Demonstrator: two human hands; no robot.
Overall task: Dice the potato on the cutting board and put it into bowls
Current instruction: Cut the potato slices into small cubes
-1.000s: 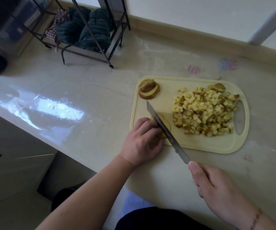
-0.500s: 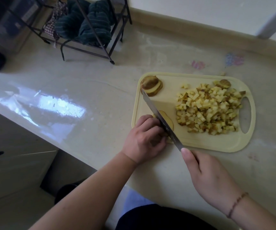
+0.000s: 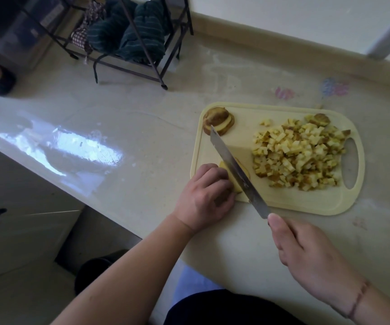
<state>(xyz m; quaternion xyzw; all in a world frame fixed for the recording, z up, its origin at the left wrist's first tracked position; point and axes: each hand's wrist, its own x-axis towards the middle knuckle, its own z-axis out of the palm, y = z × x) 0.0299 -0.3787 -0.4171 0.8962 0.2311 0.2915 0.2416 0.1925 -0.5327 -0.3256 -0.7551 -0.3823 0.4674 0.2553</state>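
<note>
The potato slice (image 3: 235,175) is pinned at the cutting board's (image 3: 306,205) near-left corner under the curled left hand (image 3: 204,198), the knife (image 3: 236,171) gripped in the right hand (image 3: 306,254). Fingertips could be nicked, since the blade lies just beside them.

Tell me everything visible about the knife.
The knife has a long, narrow, shiny metal blade. The right hand grips its hidden handle. The blade slants across the pale yellow cutting board, its tip near the stacked potato slices, its middle over the potato piece the left hand holds.
</note>
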